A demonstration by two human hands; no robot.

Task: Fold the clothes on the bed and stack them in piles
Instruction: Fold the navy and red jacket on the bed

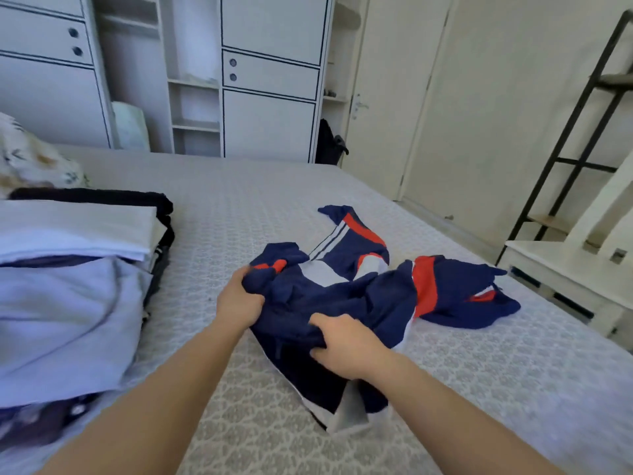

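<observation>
Currently, the left hand (239,299) and the right hand (342,341) each clench, fingers curled, a bunch of the crumpled navy jacket with red and white panels (346,296), which lies on the grey patterned bed cover (239,207). Left of it stands the stack of folded pale-blue, white and dark clothes (68,303).
</observation>
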